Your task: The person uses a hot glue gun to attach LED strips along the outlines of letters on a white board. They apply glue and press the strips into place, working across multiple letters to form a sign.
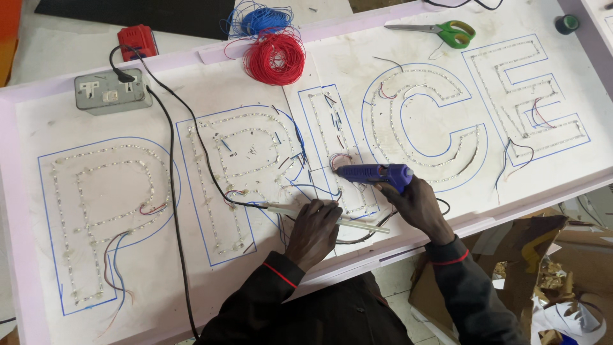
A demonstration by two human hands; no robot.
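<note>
A large white sign board (pixel 76 121) lies flat, with big letter outlines drawn in blue and lined with strips of small lights. My right hand (pixel 415 207) grips a blue glue gun (pixel 377 173), its nozzle pointing left over the thin middle letter. My left hand (pixel 313 230) rests palm down on the board near the front edge, fingers pressing on thin wires and touching a clear glue stick (pixel 290 209). A second glue stick (pixel 367 225) lies between my hands. Short red and blue wires join the light strips.
A grey socket box (pixel 112 92) with a black cable (pixel 172 191) sits at the back left, beside a red device (pixel 137 41). Coils of red wire (pixel 276 59) and blue wire (pixel 258 19), green-handled scissors (pixel 440 30) and a green tape roll (pixel 566 23) lie along the back. Torn cardboard (pixel 523 255) lies lower right.
</note>
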